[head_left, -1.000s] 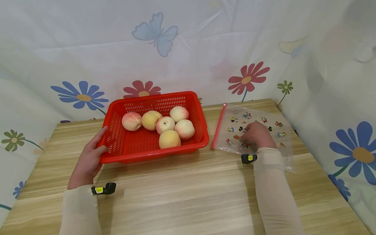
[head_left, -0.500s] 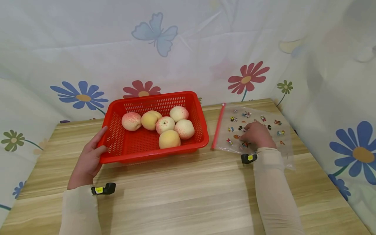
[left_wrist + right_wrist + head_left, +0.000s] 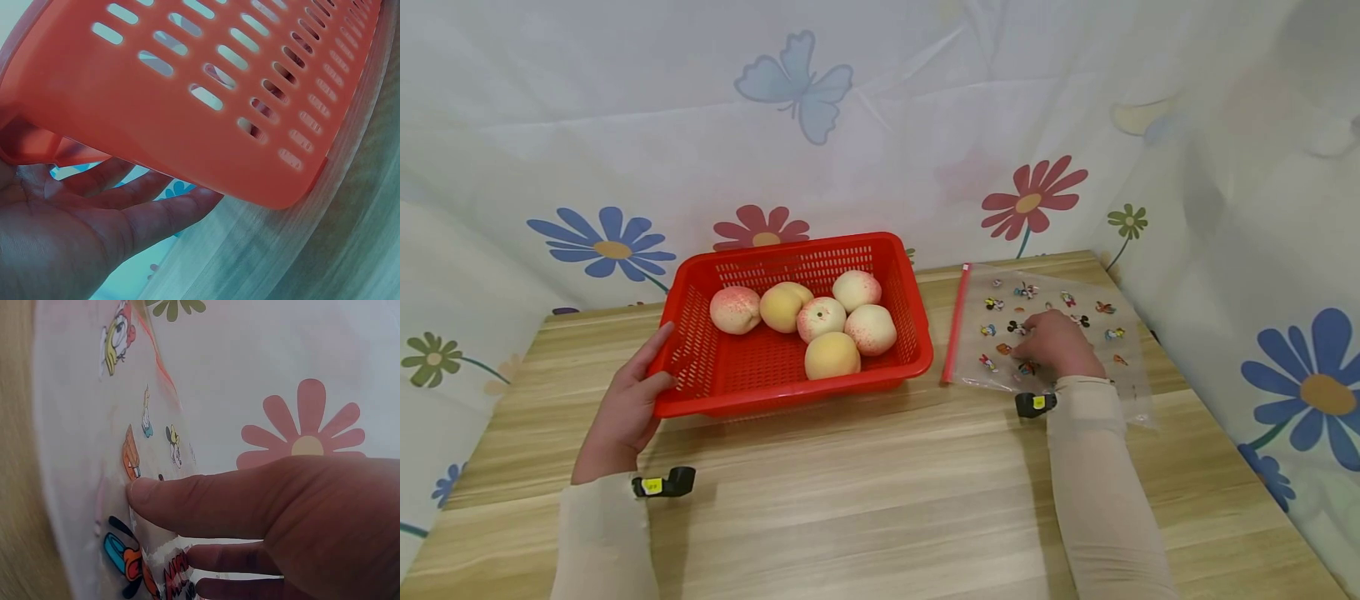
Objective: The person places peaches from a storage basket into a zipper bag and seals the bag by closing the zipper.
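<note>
In the head view my left hand (image 3: pixel 625 412) grips the left end of a red plastic basket (image 3: pixel 752 392). The left wrist view has the fingers (image 3: pixel 169 215) under the basket's rim. Several peaches, among them a yellow one (image 3: pixel 832 356) and a pink-speckled one (image 3: pixel 872 330), lie inside, mostly toward the right. My right hand (image 3: pixel 1062 346) is on a clear zip bag (image 3: pixel 992 287) printed with cartoon figures, to the right of the basket. Its thumb (image 3: pixel 187 497) and fingers pinch the creased film in the right wrist view. The bag lies flat, red seal strip facing the basket.
Basket and bag rest on a wood-grain table (image 3: pixel 850 517), near its back edge. A white cloth (image 3: pixel 880 150) printed with flowers and a butterfly hangs behind it and on both sides. Each wrist wears a small black camera (image 3: pixel 666 482).
The bag has turned slightly under my right hand: the top of its red strip has shifted a little left. My left hand, the basket and the peaches stay in place.
</note>
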{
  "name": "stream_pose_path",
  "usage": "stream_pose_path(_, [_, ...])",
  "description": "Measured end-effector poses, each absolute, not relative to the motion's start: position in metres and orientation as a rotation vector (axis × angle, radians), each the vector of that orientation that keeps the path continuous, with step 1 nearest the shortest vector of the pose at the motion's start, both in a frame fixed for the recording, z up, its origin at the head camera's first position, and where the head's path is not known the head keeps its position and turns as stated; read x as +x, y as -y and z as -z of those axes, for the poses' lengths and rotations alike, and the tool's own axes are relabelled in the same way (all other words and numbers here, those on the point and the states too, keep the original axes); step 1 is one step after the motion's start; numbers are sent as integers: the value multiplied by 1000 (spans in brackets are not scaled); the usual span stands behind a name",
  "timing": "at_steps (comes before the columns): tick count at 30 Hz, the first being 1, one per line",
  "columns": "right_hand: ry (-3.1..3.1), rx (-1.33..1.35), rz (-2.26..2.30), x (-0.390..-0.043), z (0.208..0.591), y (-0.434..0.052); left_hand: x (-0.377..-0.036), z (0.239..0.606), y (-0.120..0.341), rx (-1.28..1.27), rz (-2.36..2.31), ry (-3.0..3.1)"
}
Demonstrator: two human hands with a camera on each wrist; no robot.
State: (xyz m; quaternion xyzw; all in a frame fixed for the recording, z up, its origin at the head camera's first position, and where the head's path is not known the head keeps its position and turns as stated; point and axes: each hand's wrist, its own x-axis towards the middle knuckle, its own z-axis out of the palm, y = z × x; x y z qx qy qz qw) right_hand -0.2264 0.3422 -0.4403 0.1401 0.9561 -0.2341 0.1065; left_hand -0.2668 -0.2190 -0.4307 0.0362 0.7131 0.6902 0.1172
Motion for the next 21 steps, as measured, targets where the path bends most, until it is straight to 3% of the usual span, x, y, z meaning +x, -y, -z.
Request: stream_pose_path(21, [-2790, 552, 685, -221, 434, -340, -266, 429, 218, 107, -2016, -2095])
